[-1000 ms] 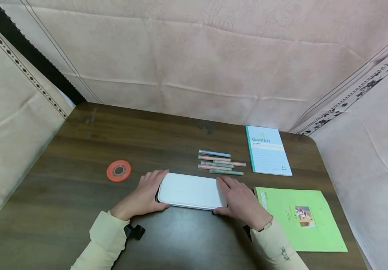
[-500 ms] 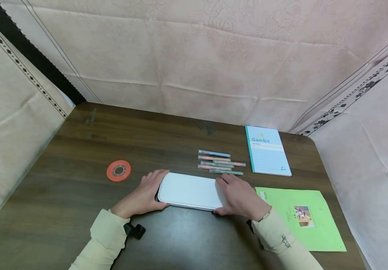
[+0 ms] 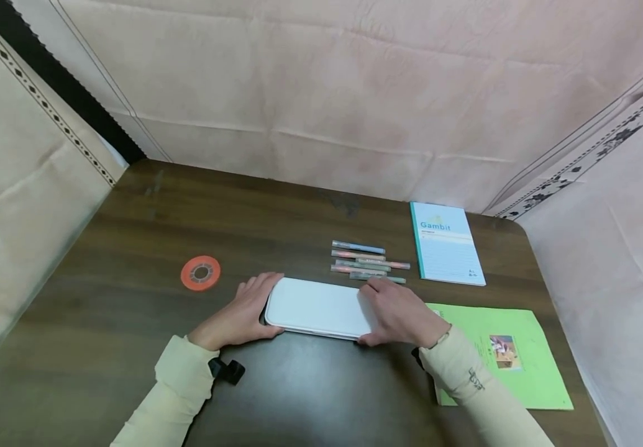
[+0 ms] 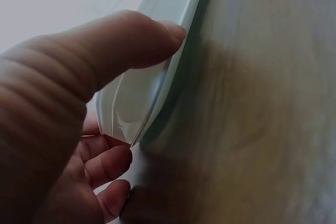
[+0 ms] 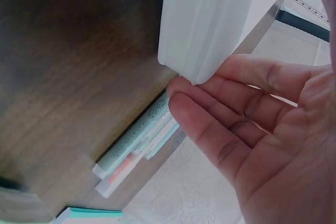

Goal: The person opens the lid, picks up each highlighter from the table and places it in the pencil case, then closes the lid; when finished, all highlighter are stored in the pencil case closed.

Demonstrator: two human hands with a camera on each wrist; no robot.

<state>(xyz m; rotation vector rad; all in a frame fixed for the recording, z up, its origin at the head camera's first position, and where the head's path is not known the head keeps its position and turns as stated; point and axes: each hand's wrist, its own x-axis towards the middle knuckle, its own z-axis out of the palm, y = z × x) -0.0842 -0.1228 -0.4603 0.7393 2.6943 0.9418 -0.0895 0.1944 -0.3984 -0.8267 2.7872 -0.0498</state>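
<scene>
A long, flat white pencil case [image 3: 318, 307] with rounded corners lies crosswise at the middle of the table. My left hand [image 3: 241, 313] grips its left end, with the thumb along the near side and the fingers around the end and far side. At the other end, my right hand [image 3: 399, 311] holds the case, thumb at the near edge and fingers over the far corner. In the left wrist view, the thumb [image 4: 142, 40] presses on the case's side, and a seam runs along it. In the right wrist view, fingertips touch the case's end [image 5: 205, 30].
Several pens [image 3: 360, 256] lie side by side behind the case. A blue notepad [image 3: 450, 245] rests at the back right. A green book [image 3: 506, 347] lies beside my right forearm, partly under the sleeve. An orange tape roll [image 3: 200, 273] sits to the left. Cloth walls [image 3: 299, 93] enclose the table.
The head view has tilted slightly, so everything appears a little higher. My right wrist and forearm have shifted a little, covering more of the green book. Both hands keep hold of the pencil case.
</scene>
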